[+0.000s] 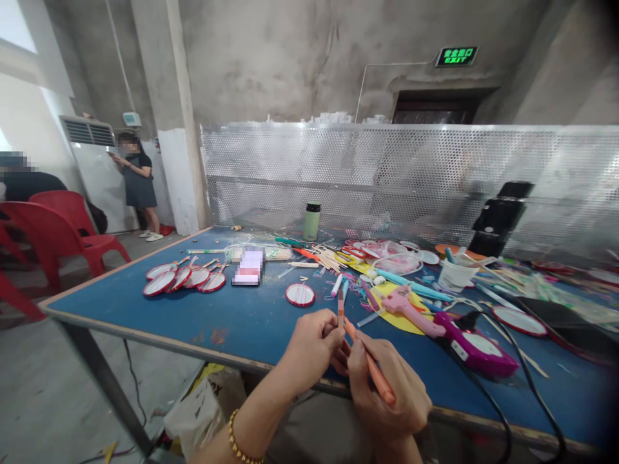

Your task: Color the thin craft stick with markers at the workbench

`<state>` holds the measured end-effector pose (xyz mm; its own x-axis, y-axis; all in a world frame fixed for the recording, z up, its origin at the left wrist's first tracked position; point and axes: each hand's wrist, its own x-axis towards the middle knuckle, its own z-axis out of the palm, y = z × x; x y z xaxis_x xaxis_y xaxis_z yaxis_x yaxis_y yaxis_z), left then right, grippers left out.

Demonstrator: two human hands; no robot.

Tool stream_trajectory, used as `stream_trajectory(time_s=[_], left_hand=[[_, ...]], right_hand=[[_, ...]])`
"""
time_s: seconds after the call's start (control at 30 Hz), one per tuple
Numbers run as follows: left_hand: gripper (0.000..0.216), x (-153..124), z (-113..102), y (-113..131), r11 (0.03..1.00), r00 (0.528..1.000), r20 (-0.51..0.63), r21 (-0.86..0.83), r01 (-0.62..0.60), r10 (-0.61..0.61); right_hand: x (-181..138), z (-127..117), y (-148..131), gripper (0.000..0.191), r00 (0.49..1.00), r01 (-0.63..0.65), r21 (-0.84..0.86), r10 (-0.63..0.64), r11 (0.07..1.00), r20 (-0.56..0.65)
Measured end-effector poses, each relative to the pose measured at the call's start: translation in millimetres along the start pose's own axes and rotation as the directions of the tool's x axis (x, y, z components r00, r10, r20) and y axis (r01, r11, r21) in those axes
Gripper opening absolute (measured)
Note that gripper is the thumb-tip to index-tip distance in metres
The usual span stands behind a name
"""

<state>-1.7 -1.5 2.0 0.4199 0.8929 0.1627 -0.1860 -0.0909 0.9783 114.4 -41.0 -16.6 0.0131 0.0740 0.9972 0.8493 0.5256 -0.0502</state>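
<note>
A gold bead bracelet (pixel 240 443) circles the wrist of the left hand (pixel 314 348), nearest the lens at the bottom of the head view. Below it, a crumpled pale plastic bag (pixel 203 406) sits on the floor under the edge of the blue-topped surface (pixel 242 316).

The left hand's grip is narrow, thumb and fingertips pinching a thin wooden stick (pixel 341 309) that stands upright just over the near edge of the surface. The right hand (pixel 391 393), touching the left, has its grip wrapped round an orange marker pen (pixel 374 370), which slants with its tip against the lower part of the stick. The stick is pale wood with an orange-red patch on its upper stretch. Its lower end is hidden behind the fingers.

Just beyond the stick lies a single round white disc with a red rim (pixel 300 294). A fanned cluster of red-rimmed discs on sticks (pixel 184 280) sits well to the left. To the right, a pink plastic handle (pixel 411 309) rests on a yellow paper disc (pixel 403 320), beside a magenta plastic tool (pixel 483 357) trailing a black cable (pixel 503 412) over the near edge. Loose sticks, pens and more discs crowd the far right.

A green cylindrical flask with a black lid (pixel 312 221) stands at the far side before a perforated metal screen (pixel 411 174). Red plastic chairs (pixel 62 232) fill the left, and another person (pixel 138 183) stands near a concrete pillar (pixel 167 116).
</note>
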Motion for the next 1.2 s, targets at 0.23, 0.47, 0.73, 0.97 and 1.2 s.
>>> stream_trajectory(time_s=[0.23, 0.47, 0.73, 0.97, 1.2], left_hand=[[0.020, -0.4, 0.6, 2.4, 1.000, 1.000, -0.010, 0.008, -0.007, 0.008], [0.019, -0.6, 0.7, 4.4, 1.000, 1.000, 0.001, 0.012, 0.004, -0.004], [0.023, -1.0, 0.9, 6.4, 0.999, 1.000, -0.010, 0.033, 0.011, -0.010], [0.021, -1.8, 1.9, 6.8, 0.998, 1.000, -0.019, 0.063, -0.012, 0.013], [0.020, -2.4, 1.9, 8.1, 0.997, 0.999, -0.036, 0.082, -0.017, 0.020]], right_hand=[[3.2, 0.3, -0.8, 0.015, 1.000, 0.001, 0.007, -0.001, 1.000, 0.017], [0.7, -1.1, -0.6, 0.017, 1.000, 0.001, 0.018, -0.001, 1.000, 0.007], [0.5, 0.3, 0.8, 0.018, 1.000, 0.020, 0.022, -0.020, 1.000, -0.011], [2.3, 1.0, 0.5, 0.019, 0.999, 0.032, 0.042, -0.032, 0.999, 0.000], [1.1, 1.9, 2.3, 0.018, 0.999, 0.013, 0.064, -0.016, 0.998, 0.043]])
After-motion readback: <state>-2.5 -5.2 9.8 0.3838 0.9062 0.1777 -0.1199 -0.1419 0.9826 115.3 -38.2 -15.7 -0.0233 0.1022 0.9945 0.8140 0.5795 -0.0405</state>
